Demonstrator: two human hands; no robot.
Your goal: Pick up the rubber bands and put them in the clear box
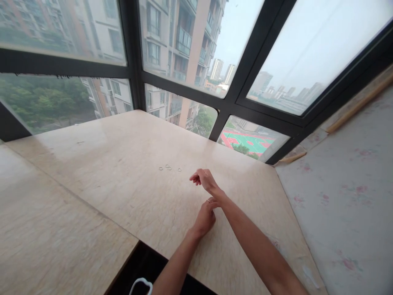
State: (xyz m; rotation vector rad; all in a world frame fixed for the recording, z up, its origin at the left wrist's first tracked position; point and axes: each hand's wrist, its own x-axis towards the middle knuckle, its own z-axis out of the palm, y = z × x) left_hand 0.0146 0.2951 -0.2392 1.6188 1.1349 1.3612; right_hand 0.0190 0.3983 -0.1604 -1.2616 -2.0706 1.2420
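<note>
Head view: left hand (205, 219) resting at right wrist (218, 192)

I'm leaning both forearms over a cream marble-patterned window ledge (110, 176). My left fingers are bending against the underside of my right wrist; a small pale band (209, 200) is showing there. Can't tell whether I'm pinching it or wearing it. My right hand (204, 179) is hanging just above, fingers loosely curling, nothing showing in it; palm is facing away, so can't tell if it's gripping anything.

Thin rings are lying left of my right fingertips, not touching them: leftmost ring (161, 168) sitting alone, middle pair (168, 167) touching or overlapping, rightmost ring (179, 169) sitting nearest my right hand. Too small for material.

Doing this well, I judge, is calling for a still right wrist, with only the left fingers adjusting. Light fingertip contact should be enough; bunching the fingers is risking a snag on the band. Right fingertips should be staying off the rings, since things this thin are probably sliding easily on a smooth ledge.
</note>
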